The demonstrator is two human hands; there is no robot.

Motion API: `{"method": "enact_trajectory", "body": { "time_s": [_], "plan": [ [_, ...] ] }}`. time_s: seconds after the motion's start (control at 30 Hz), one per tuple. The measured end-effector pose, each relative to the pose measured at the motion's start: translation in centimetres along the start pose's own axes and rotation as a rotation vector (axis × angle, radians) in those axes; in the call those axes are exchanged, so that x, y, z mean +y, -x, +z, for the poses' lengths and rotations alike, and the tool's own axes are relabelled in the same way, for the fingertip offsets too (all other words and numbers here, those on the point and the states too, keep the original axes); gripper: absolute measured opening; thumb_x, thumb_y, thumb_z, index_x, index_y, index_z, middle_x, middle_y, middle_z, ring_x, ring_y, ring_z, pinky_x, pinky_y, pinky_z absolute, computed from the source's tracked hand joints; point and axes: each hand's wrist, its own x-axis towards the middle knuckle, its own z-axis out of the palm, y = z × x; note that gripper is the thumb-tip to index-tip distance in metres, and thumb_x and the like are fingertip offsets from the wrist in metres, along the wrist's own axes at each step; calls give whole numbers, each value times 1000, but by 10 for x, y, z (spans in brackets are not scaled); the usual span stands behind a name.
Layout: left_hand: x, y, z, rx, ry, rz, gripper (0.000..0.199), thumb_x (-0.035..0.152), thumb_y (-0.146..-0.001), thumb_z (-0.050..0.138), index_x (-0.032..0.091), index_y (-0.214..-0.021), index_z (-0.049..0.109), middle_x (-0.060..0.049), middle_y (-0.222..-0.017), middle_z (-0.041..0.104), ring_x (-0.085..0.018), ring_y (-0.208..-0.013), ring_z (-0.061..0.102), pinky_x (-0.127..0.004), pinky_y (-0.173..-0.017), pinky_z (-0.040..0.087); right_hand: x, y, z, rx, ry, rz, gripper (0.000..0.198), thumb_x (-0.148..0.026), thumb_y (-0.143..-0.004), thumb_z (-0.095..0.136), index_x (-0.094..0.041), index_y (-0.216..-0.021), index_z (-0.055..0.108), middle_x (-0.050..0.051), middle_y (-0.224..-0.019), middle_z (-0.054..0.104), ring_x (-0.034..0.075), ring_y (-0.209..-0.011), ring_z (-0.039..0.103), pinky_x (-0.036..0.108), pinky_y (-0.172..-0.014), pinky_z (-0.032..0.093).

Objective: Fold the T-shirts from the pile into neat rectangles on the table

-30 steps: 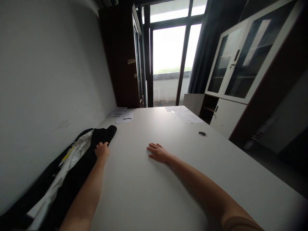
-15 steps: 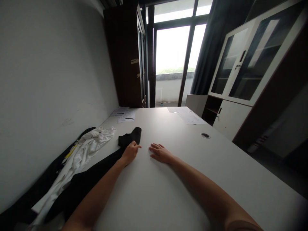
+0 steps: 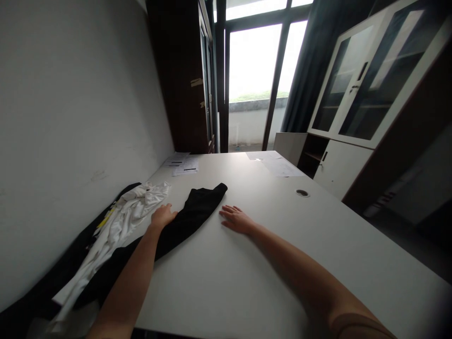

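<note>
A long black garment (image 3: 196,214) stretches across the left half of the white table (image 3: 268,263), its far end reaching toward the middle; I cannot tell its exact kind. My left hand (image 3: 163,216) is at the garment's left edge, fingers slightly bent and apart, the thumb side by the cloth. My left forearm covers part of the garment nearer to me. Flat on the tabletop, just right of the garment's far end, rests my right hand (image 3: 237,219), fingers stretched out and holding nothing. Left of the black cloth lies a crumpled, shiny white garment (image 3: 136,212).
Papers (image 3: 185,165) lie at the table's far left, and more sheets (image 3: 282,167) at the far right. A round cable hole (image 3: 302,193) is set in the tabletop. Wall (image 3: 88,117) borders the left side; a white cabinet (image 3: 348,165) stands at right.
The black garment's far end has spread out to the right and lies flatter. My left hand has let go of it and moved left. My right hand has stayed nearly in place.
</note>
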Motion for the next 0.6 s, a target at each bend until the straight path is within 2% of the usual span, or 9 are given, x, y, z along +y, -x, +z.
{"method": "enact_trajectory", "body": {
  "time_s": [0.07, 0.13, 0.27, 0.33, 0.47, 0.6],
  "plan": [
    [-7, -4, 5, -181, 20, 1, 54, 58, -91, 51, 21, -128, 64, -15, -132, 67, -34, -121, 62, -39, -96, 47, 0, 0, -1, 9, 7, -4, 64, -59, -97, 49, -29, -154, 47, 8, -163, 37, 30, -150, 33, 53, -124, 20],
    [-5, -6, 7, -300, 61, 62, 56, 64, -89, 51, 22, -123, 67, -14, -126, 70, -33, -116, 66, -36, -93, 49, -3, 0, -3, 41, 12, -32, 61, -58, -98, 48, -28, -150, 52, 9, -159, 43, 31, -147, 38, 52, -123, 24],
    [1, -2, 2, -356, 110, 232, 58, 64, -85, 55, 20, -121, 68, -14, -127, 71, -32, -117, 66, -33, -93, 49, -20, 1, -9, 91, -30, -127, 46, -48, -103, 39, -29, -133, 67, 5, -139, 64, 26, -129, 57, 45, -117, 37],
    [-7, 1, -2, -374, 126, 286, 55, 62, -86, 55, 20, -120, 69, -12, -126, 72, -31, -116, 67, -33, -94, 49, -33, 2, -11, 94, -56, -160, 45, -46, -104, 36, -30, -132, 68, 4, -133, 68, 24, -126, 59, 42, -114, 41],
    [-40, 11, -9, -427, 77, 317, 49, 57, -86, 56, 21, -115, 72, -10, -120, 74, -31, -111, 69, -32, -94, 49, -57, 0, -7, 88, -67, -210, 48, -49, -102, 44, -31, -144, 57, 4, -146, 58, 24, -136, 50, 41, -115, 40],
    [-73, 29, -23, -468, 75, 302, 49, 56, -82, 60, 21, -116, 72, -9, -124, 73, -31, -118, 66, -33, -100, 47, -67, -13, 4, 83, -61, -171, 57, -51, -100, 50, -29, -153, 47, 8, -156, 47, 28, -142, 44, 46, -118, 36]
  ]
}}
